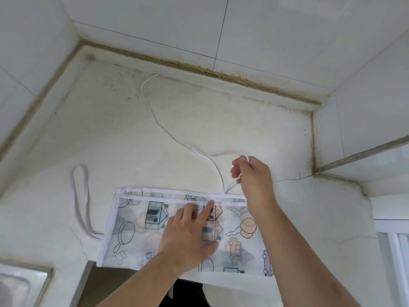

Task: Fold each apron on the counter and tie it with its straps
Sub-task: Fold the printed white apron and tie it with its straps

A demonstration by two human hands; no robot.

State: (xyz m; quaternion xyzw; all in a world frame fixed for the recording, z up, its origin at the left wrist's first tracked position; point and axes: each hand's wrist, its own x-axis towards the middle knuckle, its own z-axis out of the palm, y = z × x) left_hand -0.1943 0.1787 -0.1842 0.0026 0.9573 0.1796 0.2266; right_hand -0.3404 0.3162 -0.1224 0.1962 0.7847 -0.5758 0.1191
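Large pale wall tiles (155, 21) meet in a corner above a grimy, discoloured sealant seam (199, 67). A metal sink (20, 284) sits lower left.

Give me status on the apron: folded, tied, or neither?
Folded, not tied. The apron lies as a flat folded strip on the counter, pinned by the left hand. The right hand pinches one strap, mostly trailing loose. The neck loop lies free. Wrapping and knotting remain.
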